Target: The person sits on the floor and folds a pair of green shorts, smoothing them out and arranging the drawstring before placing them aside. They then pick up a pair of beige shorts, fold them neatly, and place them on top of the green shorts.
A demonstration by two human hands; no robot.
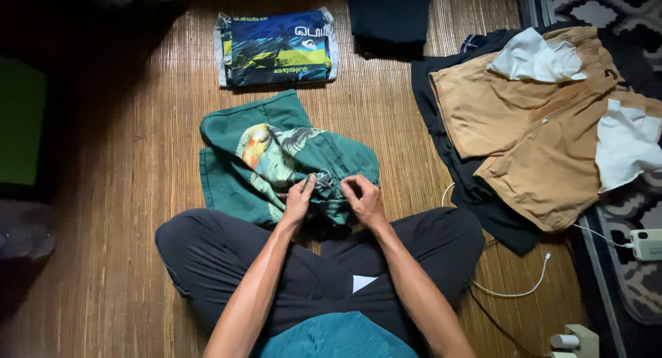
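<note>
Both hands, left hand (299, 198) and right hand (363, 198), pinch the near edge of the green patterned fabric shorts (276, 161), which lie half-folded on the woven bamboo floor mat (124, 158) before the crossed legs. One folded blue-and-yellow printed garment (277, 47) already lies beyond. The tan cotton shorts (531, 123) to the right lie spread, seemingly unfolded yet.
</note>
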